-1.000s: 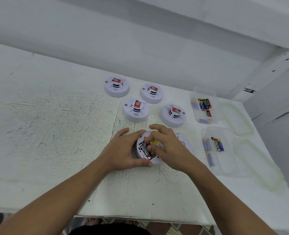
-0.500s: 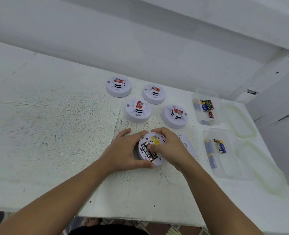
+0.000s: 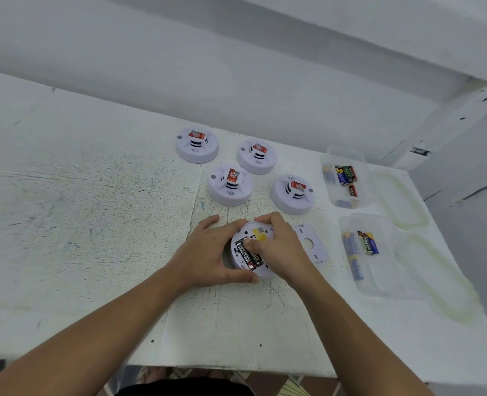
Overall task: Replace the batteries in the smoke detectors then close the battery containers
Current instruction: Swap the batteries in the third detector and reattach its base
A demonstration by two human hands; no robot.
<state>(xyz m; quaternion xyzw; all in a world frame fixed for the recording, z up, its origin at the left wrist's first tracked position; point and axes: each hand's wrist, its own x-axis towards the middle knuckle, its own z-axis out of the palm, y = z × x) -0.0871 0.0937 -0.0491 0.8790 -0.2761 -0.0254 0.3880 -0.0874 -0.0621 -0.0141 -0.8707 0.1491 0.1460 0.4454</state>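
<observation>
Your left hand [image 3: 208, 254] grips the left rim of the upturned smoke detector [image 3: 262, 274] on the table [image 3: 93, 224] in front of you, while your right hand [image 3: 281, 247] curls over its far side, thumb pressing the batteries [image 3: 249, 257] in the open compartment.

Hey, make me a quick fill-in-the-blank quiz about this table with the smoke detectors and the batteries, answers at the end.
1. Farther back, ____ face-up smoke detectors stand on the table.
2. The left hand grips the open detector, whose batteries are ____ in colour.
3. The loose cover plate lies to the ____ of the open detector.
4. Spare batteries lie in ____ clear containers.
Answers: four; black; right; two.
</observation>
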